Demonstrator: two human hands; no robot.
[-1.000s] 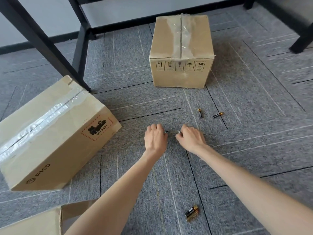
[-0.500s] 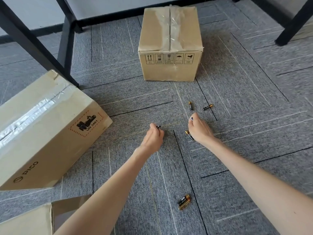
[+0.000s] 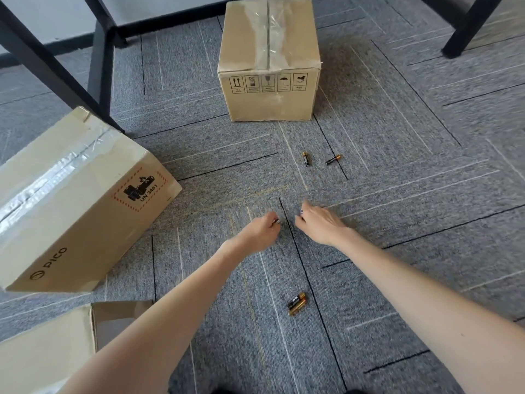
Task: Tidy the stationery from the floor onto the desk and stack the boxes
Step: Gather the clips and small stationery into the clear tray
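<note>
Open carpet (image 3: 397, 211) runs to my right and back toward me (only loose batteries (image 3: 297, 303) dot it). The taped box (image 3: 270, 61) walls off straight ahead; the PICO box (image 3: 76, 200) crowds my left, black desk legs (image 3: 99, 66) standing behind it.

Grey carpet tiles (image 3: 397, 132) striped with thin black and pale lines are covering the floor in soft light. Black metal legs (image 3: 98, 66) are standing at upper left and another leg (image 3: 466, 27) at upper right. A pale wall (image 3: 56, 15) and dark baseboard (image 3: 176, 21) are running behind.

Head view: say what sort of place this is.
Probably an office: grey carpet tiles, black desk legs, and taped boxes on the floor.
</note>
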